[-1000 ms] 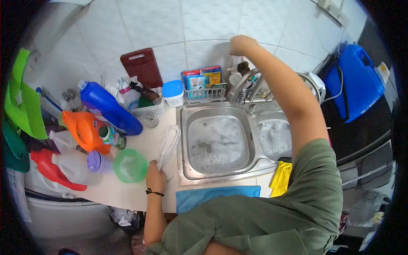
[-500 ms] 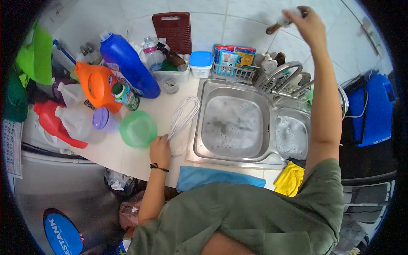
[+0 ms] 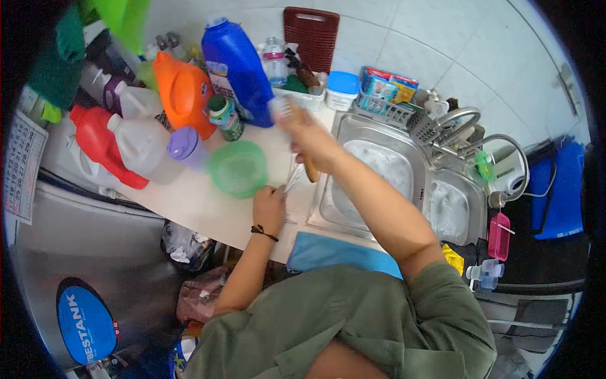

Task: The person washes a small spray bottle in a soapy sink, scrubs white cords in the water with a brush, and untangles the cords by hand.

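My right hand [image 3: 317, 142] is closed around a brush with a wooden handle [image 3: 310, 170]. Its whitish head is smeared by motion above my fingers. Below it, on the white counter [image 3: 208, 218], my left hand [image 3: 269, 207] is closed on the narrow end of a coiled white cord [image 3: 294, 180]. My right hand and forearm hide part of the cord's loops. Just left of the cord sits a translucent green bowl [image 3: 238, 169]. Right of it is the steel sink [image 3: 325, 211], its basin holding sudsy water.
Several bottles and jugs crowd the left, among them a blue bottle [image 3: 238, 72], an orange jug [image 3: 183, 95] and a purple-lidded container [image 3: 185, 148]. A blue-lidded tub [image 3: 343, 90] stands behind the sink. The faucet [image 3: 464, 114] arches at right; a blue cloth [image 3: 341, 252] lies along the front edge.
My right hand has come down and left with the brush, from high by the wall to above the cord. My left hand still grips the cord. The whole view has shifted.
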The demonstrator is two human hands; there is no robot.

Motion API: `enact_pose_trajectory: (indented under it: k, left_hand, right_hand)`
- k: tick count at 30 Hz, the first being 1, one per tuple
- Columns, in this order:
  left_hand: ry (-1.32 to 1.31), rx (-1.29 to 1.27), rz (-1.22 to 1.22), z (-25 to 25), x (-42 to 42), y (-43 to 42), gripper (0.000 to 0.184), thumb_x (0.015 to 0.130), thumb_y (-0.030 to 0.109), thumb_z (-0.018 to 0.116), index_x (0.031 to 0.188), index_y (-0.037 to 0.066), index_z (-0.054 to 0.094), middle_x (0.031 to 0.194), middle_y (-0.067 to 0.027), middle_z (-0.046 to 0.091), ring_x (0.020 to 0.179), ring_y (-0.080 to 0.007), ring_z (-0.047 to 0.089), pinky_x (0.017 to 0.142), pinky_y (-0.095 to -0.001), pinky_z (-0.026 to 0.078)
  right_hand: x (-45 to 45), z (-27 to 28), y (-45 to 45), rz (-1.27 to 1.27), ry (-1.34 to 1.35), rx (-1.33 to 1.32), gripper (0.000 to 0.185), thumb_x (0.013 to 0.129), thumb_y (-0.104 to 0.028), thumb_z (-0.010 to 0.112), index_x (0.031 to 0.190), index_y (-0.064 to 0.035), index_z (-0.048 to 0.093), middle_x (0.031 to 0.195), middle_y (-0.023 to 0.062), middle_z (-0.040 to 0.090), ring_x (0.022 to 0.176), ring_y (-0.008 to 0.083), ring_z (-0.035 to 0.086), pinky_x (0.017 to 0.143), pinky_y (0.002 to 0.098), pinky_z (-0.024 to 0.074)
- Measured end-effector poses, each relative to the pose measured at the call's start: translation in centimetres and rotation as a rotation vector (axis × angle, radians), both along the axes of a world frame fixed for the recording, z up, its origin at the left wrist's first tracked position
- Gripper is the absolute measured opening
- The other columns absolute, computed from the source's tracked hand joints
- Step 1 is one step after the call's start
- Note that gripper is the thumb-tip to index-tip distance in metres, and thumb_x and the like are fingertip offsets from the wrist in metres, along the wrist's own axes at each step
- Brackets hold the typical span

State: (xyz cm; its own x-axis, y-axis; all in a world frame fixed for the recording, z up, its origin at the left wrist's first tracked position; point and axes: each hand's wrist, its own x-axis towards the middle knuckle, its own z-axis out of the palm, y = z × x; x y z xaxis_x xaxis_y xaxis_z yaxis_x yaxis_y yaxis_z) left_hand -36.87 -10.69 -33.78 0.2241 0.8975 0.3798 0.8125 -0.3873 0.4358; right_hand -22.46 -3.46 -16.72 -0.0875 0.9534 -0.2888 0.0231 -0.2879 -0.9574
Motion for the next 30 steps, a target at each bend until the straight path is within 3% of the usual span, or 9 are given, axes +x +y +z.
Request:
enact_pose_trajectory:
  k: [1,2,4,7,13,17,23,27,30]
  left_hand:
    - [-0.009,0.024,-0.003,0.0,-0.2,0.1,0.021,0.075,0.008,0.063,0.096,0.004,0.066,0.078,-0.0134,0.056,0.079,-0.032,0.054,0.075,-0.0412,0.044]
    - [-0.019,0.05,-0.01,0.0,-0.4,0.3,0.02,0.074,0.007,0.063,0.094,0.004,0.066,0.076,-0.0132,0.056,0.077,-0.0317,0.054,0.073,-0.0408,0.044]
    - [-0.01,0.088,0.003,-0.3,-0.5,0.5,0.016,0.073,0.008,0.064,0.089,0.004,0.065,0.077,-0.0131,0.057,0.077,-0.0318,0.056,0.071,-0.0406,0.045]
    - [0.053,0.107,-0.056,-1.1,-1.2,0.7,0.015,0.073,0.008,0.064,0.088,0.005,0.065,0.08,-0.0128,0.058,0.078,-0.0317,0.056,0.072,-0.0409,0.046]
    - [-0.103,0.069,-0.012,-0.8,-1.0,0.3,0.015,0.074,0.012,0.065,0.089,0.007,0.066,0.08,-0.0124,0.057,0.075,-0.0311,0.056,0.07,-0.0415,0.046]
    - [-0.155,0.01,0.07,-0.5,-0.5,0.3,0.013,0.074,0.014,0.067,0.086,0.007,0.068,0.076,-0.0111,0.056,0.073,-0.0303,0.056,0.068,-0.0408,0.045]
    - [-0.141,-0.011,0.055,-0.7,0.2,0.2,0.014,0.077,0.018,0.065,0.08,0.005,0.068,0.074,-0.0125,0.058,0.072,-0.032,0.057,0.067,-0.0408,0.045]
    - [-0.143,0.033,0.034,-0.9,0.3,0.1,0.015,0.077,0.019,0.065,0.079,0.004,0.067,0.072,-0.0127,0.057,0.07,-0.032,0.057,0.065,-0.0406,0.045]
    - [-0.149,-0.011,0.015,-0.2,0.3,0.4,0.014,0.077,0.018,0.065,0.078,0.004,0.067,0.071,-0.0126,0.057,0.068,-0.0317,0.056,0.064,-0.0403,0.045]
  right_hand:
    - [-2.3,-0.7,0.8,0.148,-0.16,-0.038,0.043,0.084,-0.036,0.058,0.121,-0.0153,0.047,0.086,0.0041,0.051,0.066,0.0139,0.051,0.05,0.0309,0.0424]
    - [-5.1,-11.3,5.6,0.24,-0.543,0.862,0.041,0.083,-0.026,0.055,0.122,-0.0118,0.05,0.1,0.0104,0.058,0.077,0.022,0.059,0.059,0.0366,0.0494]
    - [-8.2,-8.0,4.0,0.763,-0.977,0.791,0.052,0.075,-0.012,0.062,0.125,-0.018,0.049,0.112,0.0172,0.06,0.099,0.0279,0.063,0.075,0.0417,0.0523]
    - [-11.0,-6.7,3.6,0.896,-1.374,0.617,0.049,0.08,-0.01,0.058,0.127,-0.0214,0.05,0.107,0.0137,0.063,0.094,0.0336,0.063,0.079,0.0441,0.0514]
    - [-8.6,-3.0,1.3,0.724,-1.119,0.52,0.039,0.091,-0.029,0.049,0.129,-0.0212,0.05,0.098,0.0193,0.062,0.094,0.0347,0.061,0.076,0.0446,0.0502]
    - [1.2,-7.1,1.8,0.327,-0.866,0.584,0.041,0.093,-0.029,0.042,0.134,-0.0278,0.042,0.102,0.0178,0.062,0.085,0.037,0.064,0.07,0.0492,0.0512]
    - [4.1,-10.5,-7.7,0.525,-1.302,0.487,0.049,0.092,-0.019,0.039,0.139,-0.0321,0.033,0.104,0.0211,0.061,0.084,0.037,0.064,0.066,0.0465,0.0526]
    - [9.1,-11.0,-3.3,0.069,-1.255,0.297,0.055,0.089,-0.017,0.042,0.138,-0.0379,0.033,0.095,0.0237,0.057,0.073,0.0346,0.063,0.059,0.0461,0.0512]
    - [5.4,-10.7,-8.0,0.36,-1.166,0.561,0.055,0.088,-0.016,0.041,0.139,-0.0356,0.032,0.093,0.0231,0.058,0.074,0.0373,0.063,0.062,0.0483,0.0511]
